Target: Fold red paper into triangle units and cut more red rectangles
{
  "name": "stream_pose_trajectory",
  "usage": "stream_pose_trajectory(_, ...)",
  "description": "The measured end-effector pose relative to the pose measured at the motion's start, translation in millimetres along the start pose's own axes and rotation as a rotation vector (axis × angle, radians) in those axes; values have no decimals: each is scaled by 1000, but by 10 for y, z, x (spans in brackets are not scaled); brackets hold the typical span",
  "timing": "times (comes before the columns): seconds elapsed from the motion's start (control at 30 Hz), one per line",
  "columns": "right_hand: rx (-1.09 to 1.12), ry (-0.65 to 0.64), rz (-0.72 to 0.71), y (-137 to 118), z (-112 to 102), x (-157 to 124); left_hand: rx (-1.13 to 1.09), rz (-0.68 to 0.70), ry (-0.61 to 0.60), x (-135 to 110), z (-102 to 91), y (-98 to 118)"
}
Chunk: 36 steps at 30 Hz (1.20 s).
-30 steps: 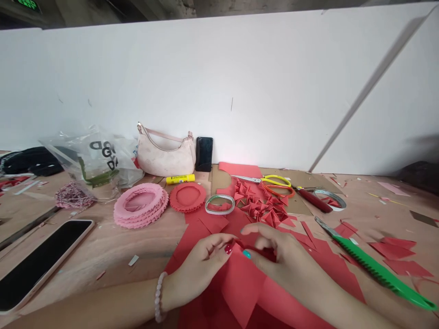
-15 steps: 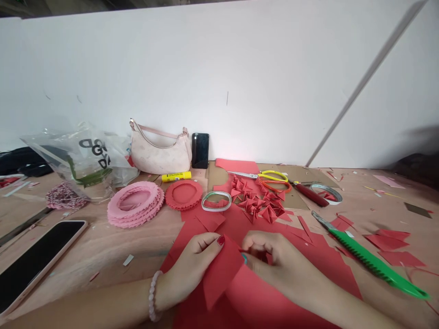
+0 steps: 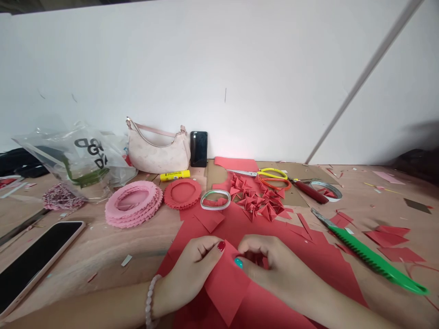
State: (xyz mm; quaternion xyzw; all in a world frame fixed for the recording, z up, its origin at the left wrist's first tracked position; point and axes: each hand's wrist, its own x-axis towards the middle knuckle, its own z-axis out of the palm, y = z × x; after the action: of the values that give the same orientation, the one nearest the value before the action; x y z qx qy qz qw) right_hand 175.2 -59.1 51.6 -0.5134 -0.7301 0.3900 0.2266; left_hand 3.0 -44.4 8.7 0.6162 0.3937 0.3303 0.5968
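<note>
Between my two hands is a small piece of red paper [image 3: 227,290], its lower corner hanging toward me. My left hand [image 3: 193,265], with a beaded bracelet at the wrist, pinches its upper left side with the thumb on top. My right hand [image 3: 270,262] has its thumb at the paper's right edge, fingers curled behind it and partly hidden. Under both hands lie large red paper sheets [image 3: 295,246]. Beyond them sits a pile of small folded red paper pieces [image 3: 255,201], with a white tape roll [image 3: 215,200] to its left.
Stacked pink paper rings [image 3: 133,203], a red paper ring [image 3: 182,193] and a glue stick [image 3: 174,175] lie at the left, near a phone [image 3: 34,265]. Scissors [image 3: 270,176] and a green-handled knife [image 3: 377,260] lie to the right. A handbag [image 3: 157,148] leans against the white wall.
The small red paper has turned, with its lower corner now pointing more downward and right. My right thumb has moved left onto its edge, showing the turquoise nail.
</note>
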Motion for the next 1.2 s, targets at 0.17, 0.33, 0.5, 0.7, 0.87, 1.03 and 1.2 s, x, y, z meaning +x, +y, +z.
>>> stream_pose_trajectory(0.17, -3, 14, 8, 17, 19, -14, 50, 9, 48, -5, -6, -9)
stream_pose_trajectory(0.33, -1, 1, -9, 16, 30, -14, 162, 64, 79, -11, -16, -18)
stream_pose_trajectory(0.5, 3, -49, -3, 64, 32, -7, 265, 143, 115, -23, -36, -32)
stream_pose_trajectory(0.7, 51, -13, 12, 83, 32, 4, 374, 159, 75, -57, -50, 14)
stream_pose_trajectory(0.87, 123, -15, 28, 77, 15, 16, 448, 190, 76, -76, -61, 28)
stream_pose_trajectory(1.03, 182, -48, 28, 84, -24, 28, 503, 193, 115, -80, -64, 12)
stream_pose_trajectory(1.2, 142, -185, 28, 65, -105, 27, 515, 203, 129, -83, -83, 13)
